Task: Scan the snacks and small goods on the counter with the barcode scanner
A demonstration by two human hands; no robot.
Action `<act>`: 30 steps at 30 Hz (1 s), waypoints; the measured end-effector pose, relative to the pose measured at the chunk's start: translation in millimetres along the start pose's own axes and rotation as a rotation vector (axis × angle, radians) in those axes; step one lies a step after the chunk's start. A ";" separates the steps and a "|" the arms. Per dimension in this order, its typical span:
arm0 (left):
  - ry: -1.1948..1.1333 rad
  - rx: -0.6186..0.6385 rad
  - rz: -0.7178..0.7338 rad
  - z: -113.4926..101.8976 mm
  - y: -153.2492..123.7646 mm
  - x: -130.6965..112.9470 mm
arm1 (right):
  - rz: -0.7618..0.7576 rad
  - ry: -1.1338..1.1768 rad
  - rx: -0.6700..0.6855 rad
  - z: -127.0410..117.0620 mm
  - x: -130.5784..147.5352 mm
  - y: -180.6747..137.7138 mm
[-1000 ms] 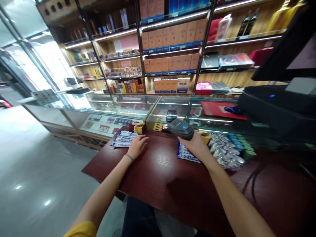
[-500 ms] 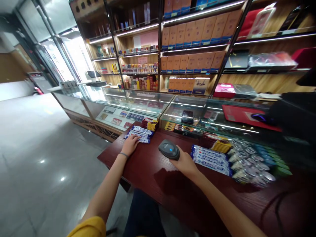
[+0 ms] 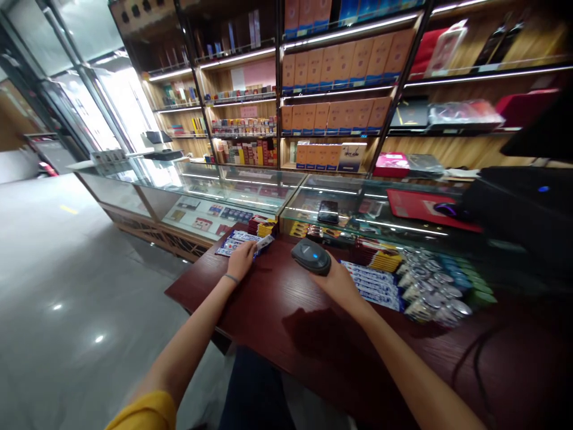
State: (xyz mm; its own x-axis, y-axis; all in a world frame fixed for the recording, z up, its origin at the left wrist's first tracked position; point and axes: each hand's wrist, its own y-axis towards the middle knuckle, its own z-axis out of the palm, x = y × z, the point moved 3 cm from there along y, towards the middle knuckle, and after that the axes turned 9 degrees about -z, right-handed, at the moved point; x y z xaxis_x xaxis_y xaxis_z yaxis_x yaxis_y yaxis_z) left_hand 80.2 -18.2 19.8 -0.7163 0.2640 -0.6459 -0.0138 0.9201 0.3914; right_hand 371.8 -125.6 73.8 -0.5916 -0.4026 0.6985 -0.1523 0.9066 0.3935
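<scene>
My left hand (image 3: 242, 260) is closed on a blue-and-white snack packet (image 3: 263, 243), lifted and tilted at the table's left end. Beneath and behind it lie more blue-and-white packets (image 3: 231, 243) in a row. My right hand (image 3: 333, 276) grips a dark barcode scanner (image 3: 310, 255) with a blue light on top, raised over the reddish-brown table (image 3: 264, 304). To the right of that hand is another row of blue-and-white packets (image 3: 373, 285). What is printed on the packets is too small to read.
Yellow-and-brown packs (image 3: 380, 255) and clear-lidded cups (image 3: 432, 286) stand on the right, beside green packs (image 3: 478, 288). A glass display counter (image 3: 215, 185) borders the table's far side, with a phone (image 3: 328, 211) and red mat (image 3: 412, 206) on it. A cable (image 3: 477, 364) lies at right.
My left hand has picked up a packet from the left row and moved slightly right with it. The scanner stays in my right hand. The view has shifted a little.
</scene>
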 end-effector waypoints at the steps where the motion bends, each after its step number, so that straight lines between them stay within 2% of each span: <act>1: -0.117 0.027 -0.072 10.4 4.3 -9.4 | 0.006 -0.002 -0.014 -5.0 -0.2 1.2; 3: -0.397 0.160 -0.250 37.4 11.1 -29.7 | 0.032 -0.029 -0.042 -16.9 0.3 3.9; 6: -0.966 0.395 -0.517 81.9 13.4 -63.9 | 0.084 -0.117 -0.070 -37.6 1.8 7.5; 8: -1.227 0.478 -0.590 104.9 11.5 -85.8 | 0.103 -0.186 -0.056 -51.0 2.7 9.0; 11: -1.426 0.507 -0.632 126.5 6.0 -106.1 | 0.117 -0.285 -0.008 -67.9 2.6 9.2; 15: -1.487 0.496 -0.668 135.5 -2.0 -109.6 | 0.101 -0.337 0.039 -80.8 0.8 7.9; 20: -1.441 0.480 -0.681 130.9 -4.7 -105.3 | 0.120 -0.411 0.074 -82.8 -4.4 7.9; 25: -1.455 0.515 -0.670 128.7 -4.8 -108.6 | 0.103 -0.344 0.043 -88.2 -4.1 8.3; 30: -1.455 0.554 -0.575 128.2 -9.1 -116.0 | 0.122 -0.295 -0.053 -112.4 -3.3 5.1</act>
State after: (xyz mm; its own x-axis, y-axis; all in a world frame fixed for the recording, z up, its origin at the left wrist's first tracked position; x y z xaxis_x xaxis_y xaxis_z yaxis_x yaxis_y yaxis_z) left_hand 252.8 -20.2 7.2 0.5076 -0.3856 -0.7705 0.4334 0.8872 -0.1585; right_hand 462.0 -133.8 140.6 -0.8081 -0.2302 0.5421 -0.0294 0.9351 0.3533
